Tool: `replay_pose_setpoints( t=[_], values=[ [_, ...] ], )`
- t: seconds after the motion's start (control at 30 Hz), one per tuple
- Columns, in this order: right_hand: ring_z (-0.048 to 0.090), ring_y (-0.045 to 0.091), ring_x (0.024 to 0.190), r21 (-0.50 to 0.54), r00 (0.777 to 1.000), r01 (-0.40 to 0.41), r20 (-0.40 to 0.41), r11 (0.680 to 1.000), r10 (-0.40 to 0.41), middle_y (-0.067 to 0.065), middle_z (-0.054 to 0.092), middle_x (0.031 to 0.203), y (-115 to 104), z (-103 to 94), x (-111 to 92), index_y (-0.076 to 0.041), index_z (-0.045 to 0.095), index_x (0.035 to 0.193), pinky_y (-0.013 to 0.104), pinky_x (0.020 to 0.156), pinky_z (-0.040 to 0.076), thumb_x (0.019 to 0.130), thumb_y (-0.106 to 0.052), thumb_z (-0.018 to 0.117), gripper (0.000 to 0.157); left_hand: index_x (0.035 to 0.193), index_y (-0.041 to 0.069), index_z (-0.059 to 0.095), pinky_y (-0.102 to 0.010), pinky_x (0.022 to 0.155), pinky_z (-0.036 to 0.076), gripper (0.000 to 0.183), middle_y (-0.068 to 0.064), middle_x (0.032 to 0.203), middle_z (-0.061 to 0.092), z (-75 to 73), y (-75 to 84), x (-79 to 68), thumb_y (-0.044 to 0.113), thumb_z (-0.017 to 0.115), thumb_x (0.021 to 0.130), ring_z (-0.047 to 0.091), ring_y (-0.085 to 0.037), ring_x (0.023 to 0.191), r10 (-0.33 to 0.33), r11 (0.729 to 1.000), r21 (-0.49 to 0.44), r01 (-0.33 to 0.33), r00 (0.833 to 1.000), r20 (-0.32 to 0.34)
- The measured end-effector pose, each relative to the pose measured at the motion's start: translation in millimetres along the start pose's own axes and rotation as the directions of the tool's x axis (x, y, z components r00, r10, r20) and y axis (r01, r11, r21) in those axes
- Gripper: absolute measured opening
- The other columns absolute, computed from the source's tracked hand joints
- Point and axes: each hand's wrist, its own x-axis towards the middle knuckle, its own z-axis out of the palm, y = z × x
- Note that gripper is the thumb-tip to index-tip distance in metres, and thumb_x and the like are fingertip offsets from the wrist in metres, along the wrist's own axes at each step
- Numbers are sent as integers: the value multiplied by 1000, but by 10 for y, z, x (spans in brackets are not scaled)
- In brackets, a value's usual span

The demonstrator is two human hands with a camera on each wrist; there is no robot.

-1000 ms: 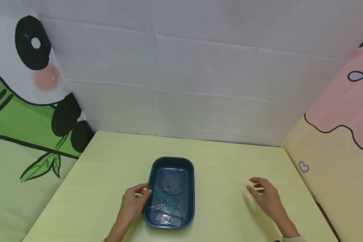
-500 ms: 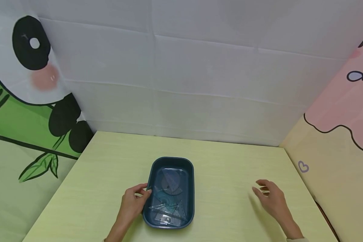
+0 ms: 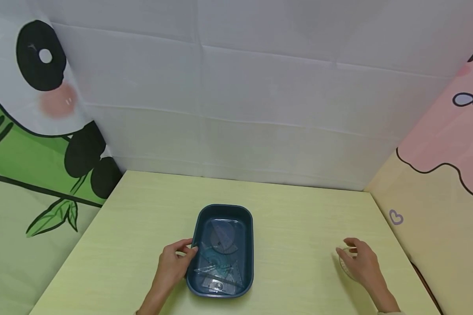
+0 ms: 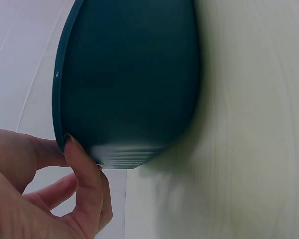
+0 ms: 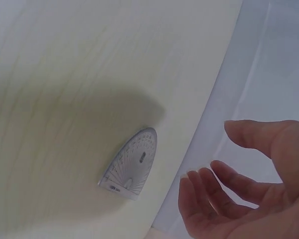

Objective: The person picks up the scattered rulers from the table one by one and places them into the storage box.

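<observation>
a: where do we stand?

b: our left hand [image 3: 172,262] grips the near left rim of the dark blue oval plastic tray [image 3: 250,245], which holds clear rulers and set squares. our right hand [image 3: 361,262] hovers with loose, released fingers [image 5: 204,191] over a small clear plastic protractor [image 5: 131,164] lying flat on the pale yellow-green counter [image 3: 291,218], well right of the tray.

a: and the next move?

b: we judge it a pinch at the thin edge to lift it.
</observation>
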Motion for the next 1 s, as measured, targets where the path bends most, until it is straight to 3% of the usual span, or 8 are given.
replay_pose_setpoints(
  t=[0.47,0.8,1.0],
  values=[
    [57,54,113,-92,977,-174,106,980,184,39,54,131,208,-62,-8,16,49,132,60,82,51,100,-34,65,62,122,-5,71,-29,49,48,34,-7,86,66,-7,10,-9,11,72,93,60,-15,63,-17,1000,0,17,1000,4],
    [53,58,113,-154,966,-211,121,965,230,40,53,128,258,-72,-54,20,47,129,63,78,50,98,-39,66,69,123,-5,70,-29,50,48,34,-7,85,66,-8,11,-7,12,72,93,60,-15,63,-12,1000,4,12,1000,5],
    [57,54,107,-171,961,-221,131,960,245,41,54,122,275,-57,-58,21,46,129,60,72,52,97,-43,66,74,122,-5,71,-28,50,47,33,-6,84,66,-3,16,-7,10,72,93,60,-15,62,-2,1000,8,2,1000,1]
  ],
)
